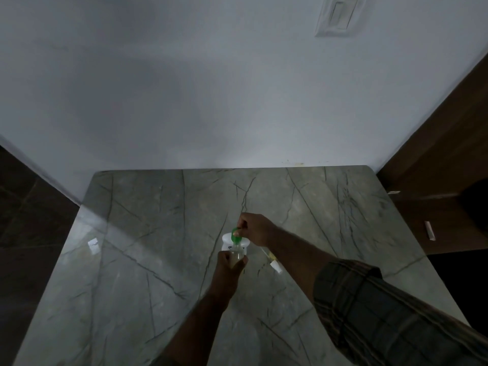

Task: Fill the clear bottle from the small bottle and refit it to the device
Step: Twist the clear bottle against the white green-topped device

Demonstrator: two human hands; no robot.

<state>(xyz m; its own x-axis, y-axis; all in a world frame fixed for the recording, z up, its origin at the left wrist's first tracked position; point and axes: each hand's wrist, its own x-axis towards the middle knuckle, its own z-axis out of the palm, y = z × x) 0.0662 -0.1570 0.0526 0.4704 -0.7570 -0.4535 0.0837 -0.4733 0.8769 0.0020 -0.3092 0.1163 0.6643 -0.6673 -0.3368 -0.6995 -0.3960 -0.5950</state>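
Observation:
My left hand [229,262] grips the clear bottle [235,257], held upright near the middle of the marble table [132,247]; pale liquid shows inside it. My right hand [254,228] holds a small green bottle [235,235], tipped mouth-down over the clear bottle's opening. Just behind the two bottles stands the white device [227,240], partly hidden by them. A small white piece with a thin stick [273,262] lies on the table to the right of my left hand.
The table's far edge meets a white wall [211,101] with a switch plate [338,17] high on the right. Dark floor lies left of the table. Brown wooden furniture [435,180] stands at the right, with a small white strip [430,231] on it.

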